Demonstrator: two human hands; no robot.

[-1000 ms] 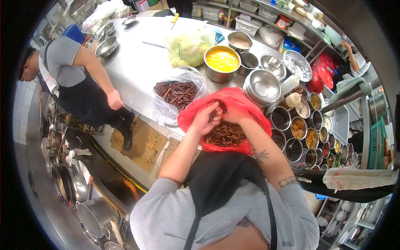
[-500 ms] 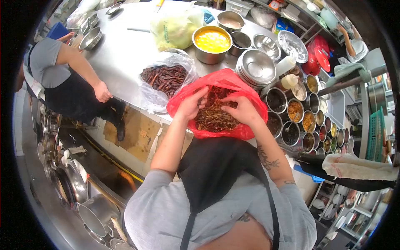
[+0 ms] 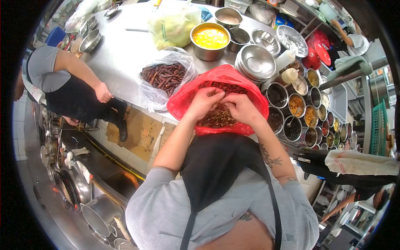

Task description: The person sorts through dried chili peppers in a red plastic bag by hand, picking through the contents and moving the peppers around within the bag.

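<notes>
A red plastic bag (image 3: 177,100) lies open in front of me, holding dark red dried chilies (image 3: 231,87) and a heap of brown stems (image 3: 218,118). Over its mouth my left hand (image 3: 205,102) and my right hand (image 3: 243,109) meet fingertip to fingertip. Both are closed in a pinch; what they grip is too small and hidden to make out. Left of it, a clear plastic bag (image 3: 185,66) holds larger dark dried chilies (image 3: 163,79).
Beyond stand a pot of yellow liquid (image 3: 210,38), stacked metal bowls (image 3: 257,62) and a pale green bag (image 3: 173,27). Seasoning tubs (image 3: 296,105) and squeeze bottles (image 3: 288,77) crowd the right. A co-worker (image 3: 75,89) stands at left; a stockpot (image 3: 100,214) sits lower left.
My hands have come together over the red bag; before, they were apart, the right one down at the stems. At far right, another person has come into view.
</notes>
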